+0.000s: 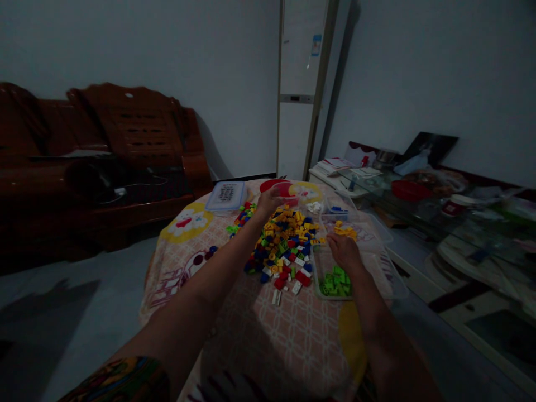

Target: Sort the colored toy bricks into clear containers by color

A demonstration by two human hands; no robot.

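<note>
A heaped pile of toy building bricks [288,229] in yellow, blue, red, green and white lies on the cloth-covered round table [293,335]. My left hand [268,202] reaches across to the pile's far side, beside a clear box with a reddish tint [290,194]; its fingers look apart, with nothing visible in them. My right hand [345,251] is over the rim between two clear boxes, fingertips pinched together; whatever is in them is too small to make out. Yellow bricks [345,229] lie just beyond it. Green bricks [336,282] fill part of the nearer box [320,296].
White bricks [314,207] and a box of blue bricks [338,209] are at the far right. A blue-rimmed lid or box [226,196] lies at the far left. A cluttered glass-topped table [377,192] stands to the right, a wooden bench [138,134] to the left.
</note>
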